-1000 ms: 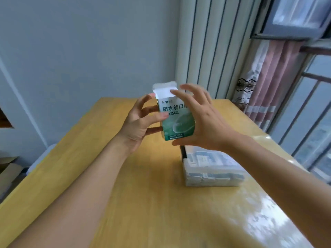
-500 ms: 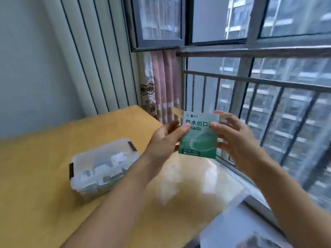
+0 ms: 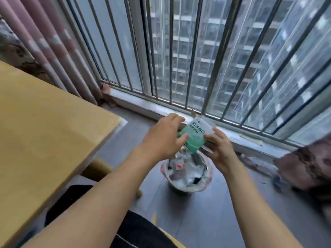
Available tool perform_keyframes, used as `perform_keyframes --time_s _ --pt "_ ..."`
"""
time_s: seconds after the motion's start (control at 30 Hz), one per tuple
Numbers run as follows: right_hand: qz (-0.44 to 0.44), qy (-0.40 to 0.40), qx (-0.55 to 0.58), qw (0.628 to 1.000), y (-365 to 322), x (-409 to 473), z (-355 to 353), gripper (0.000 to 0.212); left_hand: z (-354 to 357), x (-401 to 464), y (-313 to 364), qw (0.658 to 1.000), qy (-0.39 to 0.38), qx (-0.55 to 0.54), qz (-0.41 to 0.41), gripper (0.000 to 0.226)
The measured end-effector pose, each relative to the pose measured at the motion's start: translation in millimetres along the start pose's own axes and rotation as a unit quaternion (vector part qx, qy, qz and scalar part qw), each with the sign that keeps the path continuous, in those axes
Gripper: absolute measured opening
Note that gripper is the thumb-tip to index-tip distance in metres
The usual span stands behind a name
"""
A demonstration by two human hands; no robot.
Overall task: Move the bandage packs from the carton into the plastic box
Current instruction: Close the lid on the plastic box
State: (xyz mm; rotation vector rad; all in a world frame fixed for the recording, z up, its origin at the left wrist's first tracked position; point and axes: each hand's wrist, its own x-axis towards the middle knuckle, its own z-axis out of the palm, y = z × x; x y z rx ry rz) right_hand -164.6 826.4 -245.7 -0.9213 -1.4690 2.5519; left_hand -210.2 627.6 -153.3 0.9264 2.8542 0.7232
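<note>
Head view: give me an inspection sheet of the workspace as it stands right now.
Surface: wooden table at left, bare where visible.
Job's things: green and white carton held over the bin; plastic box and bandage packs not in view.
Clutter: lined bin on the floor, holding wrappers and scraps.
Hands: left hand and right hand both grip the carton.
Cables: nothing seen.
Surroundings: barred window, pink curtain, dark floor, blurred patterned fabric at right.

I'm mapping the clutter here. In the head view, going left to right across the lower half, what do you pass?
Wooden table → left hand → green carton → right hand → dark bundle on the floor.
</note>
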Motion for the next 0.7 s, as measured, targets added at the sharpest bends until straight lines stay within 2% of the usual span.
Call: perform_keyframes --time_s 0.13,0.23,0.33,0.4,0.47,0.6,0.7 --pt "0.082 0.045 -0.021 0.995 66.1 30.0 -44.6 0.061 64.0 -14.4 -30.1 0.991 -0.099 -0.019 -0.092 0.053" --pt "0.137 0.079 -0.076 0.984 106.2 45.2 -61.2 0.066 88.7 -29.8 -51.0 0.978 -0.12 -0.06 -0.158 0.047" --pt "0.175 0.082 -0.121 0.974 126.5 61.2 -67.5 0.068 101.9 -39.3 -66.2 0.972 -0.127 -0.084 -0.178 0.037" --pt "0.183 0.072 -0.177 0.964 136.5 74.8 -68.5 0.059 106.6 -43.1 -73.8 0.969 -0.13 -0.091 -0.188 0.032" --pt "0.182 0.102 -0.271 0.94 144.5 83.7 -69.7 0.044 109.2 -44.2 -78.4 0.969 -0.133 -0.094 -0.188 0.03" --pt "0.17 0.188 -0.422 0.87 152.8 87.6 -72.3 0.061 110.9 -40.4 -75.7 0.969 -0.144 -0.096 -0.174 0.026" --pt "0.116 0.199 -0.487 0.842 148.8 82.9 -58.2 0.05 112.1 -36.0 -73.6 0.972 -0.137 -0.099 -0.162 0.023"
